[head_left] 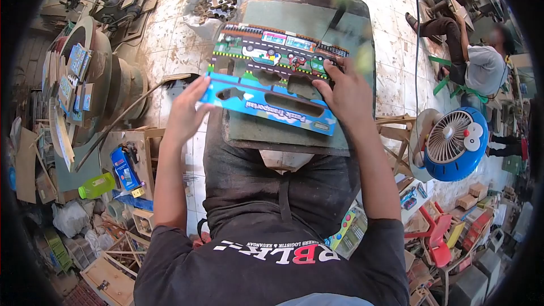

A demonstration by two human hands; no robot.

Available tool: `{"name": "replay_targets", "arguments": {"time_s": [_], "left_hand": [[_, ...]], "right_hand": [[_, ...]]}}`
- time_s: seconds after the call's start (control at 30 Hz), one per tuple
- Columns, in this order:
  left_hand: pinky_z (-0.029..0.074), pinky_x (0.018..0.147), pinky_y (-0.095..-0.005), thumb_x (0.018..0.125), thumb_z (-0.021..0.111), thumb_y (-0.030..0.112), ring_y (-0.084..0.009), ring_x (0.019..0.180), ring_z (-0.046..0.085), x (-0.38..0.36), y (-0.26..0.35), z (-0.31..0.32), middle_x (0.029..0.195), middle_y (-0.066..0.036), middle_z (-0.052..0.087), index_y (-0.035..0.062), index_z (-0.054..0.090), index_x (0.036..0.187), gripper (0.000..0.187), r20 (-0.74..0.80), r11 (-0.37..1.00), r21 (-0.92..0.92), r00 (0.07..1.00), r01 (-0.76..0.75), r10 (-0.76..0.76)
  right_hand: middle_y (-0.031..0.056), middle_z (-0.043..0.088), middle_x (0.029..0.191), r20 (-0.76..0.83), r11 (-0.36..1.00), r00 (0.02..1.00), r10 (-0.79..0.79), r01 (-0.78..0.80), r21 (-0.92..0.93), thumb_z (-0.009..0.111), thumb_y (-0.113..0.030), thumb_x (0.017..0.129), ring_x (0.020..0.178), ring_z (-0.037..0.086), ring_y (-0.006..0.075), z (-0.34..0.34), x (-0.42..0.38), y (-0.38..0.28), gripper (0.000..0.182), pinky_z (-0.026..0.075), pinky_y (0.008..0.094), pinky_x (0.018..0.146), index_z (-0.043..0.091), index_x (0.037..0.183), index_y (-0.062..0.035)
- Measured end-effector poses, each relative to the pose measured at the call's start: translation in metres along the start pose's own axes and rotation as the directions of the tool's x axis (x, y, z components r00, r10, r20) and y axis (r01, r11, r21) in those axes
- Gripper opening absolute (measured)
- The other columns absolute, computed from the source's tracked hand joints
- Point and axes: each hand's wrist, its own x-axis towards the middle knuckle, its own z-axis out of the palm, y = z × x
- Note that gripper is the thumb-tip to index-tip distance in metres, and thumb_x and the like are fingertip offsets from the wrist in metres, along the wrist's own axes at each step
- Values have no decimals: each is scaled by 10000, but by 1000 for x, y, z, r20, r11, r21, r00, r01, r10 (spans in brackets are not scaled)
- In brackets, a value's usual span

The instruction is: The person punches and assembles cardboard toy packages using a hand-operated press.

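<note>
1 puzzle bd (260,90) above surface (249,130), L end past surface's L edge | R hand (345,93) gripping R end, thumb on top | L hand (190,105) at L end, closure can't tell | risk (est.): bd tips off L edge if R thumb slips w/ L support weak

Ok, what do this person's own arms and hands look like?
The left hand and right hand wear no gloves, and no watch shows. The forearms are bare below the short dark sleeves of a black T-shirt with white and red lettering.
</note>
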Motion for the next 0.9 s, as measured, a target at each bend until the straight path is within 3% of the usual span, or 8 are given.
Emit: {"name": "replay_targets", "arguments": {"time_s": [0.03,0.13,0.37,0.43,0.47,0.5,0.57,0.9], "left_hand": [[465,1202,-429,867,827,34,-376,1453,574,9,-10,-1,1602,-198,566,74,564,1570,752,2,1000,-1,1000,0,0],[508,1149,-422,889,822,70,-393,1384,620,37,-33,-6,1541,-205,617,47,596,1526,677,-30,991,77,993,-109,112],[530,1123,-431,877,842,77,-385,1339,652,22,-24,-5,1484,-208,655,37,640,1482,639,-21,988,100,993,-114,117],[546,1102,-436,867,852,67,-387,1302,674,8,-13,3,1435,-216,676,30,658,1460,625,-55,999,18,998,-41,42],[559,1080,-436,860,859,60,-389,1276,685,0,-7,6,1415,-218,682,27,659,1457,631,-97,995,49,991,-84,89],[559,1080,-436,860,859,60,-389,1276,685,-4,-3,9,1415,-218,682,27,659,1457,631,-97,995,48,991,-83,87],[566,1067,-437,858,860,61,-388,1270,686,-11,2,15,1428,-217,675,19,649,1464,643,-142,997,18,987,-73,75],[569,1064,-433,876,847,81,-388,1267,692,9,-14,11,1423,-218,685,16,655,1456,614,-138,996,51,988,-69,75]], "right_hand": [[186,740,969,-49,1000,998,28,-29,-6,835,-446,896,888,699,381,5,-3,-4,554,584,478,802,754,1339,-123],[200,733,1001,-106,995,990,91,-94,-21,848,-453,881,909,709,383,14,-6,-17,563,586,484,801,765,1322,-113],[199,720,1061,-186,998,981,62,-56,40,872,-425,858,993,708,387,15,-5,-7,559,583,481,842,775,1313,-115],[168,687,1327,-25,993,994,104,-103,52,854,-384,895,1123,715,391,7,-1,-4,517,582,487,898,768,1308,-86],[166,683,1334,-92,999,996,16,-13,37,851,-391,894,1111,716,401,7,0,0,527,583,490,898,766,1311,-80],[166,683,1334,-91,999,996,15,-11,36,851,-391,894,1111,716,401,6,2,3,527,583,490,898,766,1311,-80],[168,729,1127,-20,997,999,37,-35,74,856,-422,867,1008,681,390,4,5,5,564,563,482,875,762,1331,-116],[174,746,1065,-176,998,982,-61,61,-6,832,-443,890,1001,674,381,14,6,3,565,559,486,869,752,1342,-113]]}}
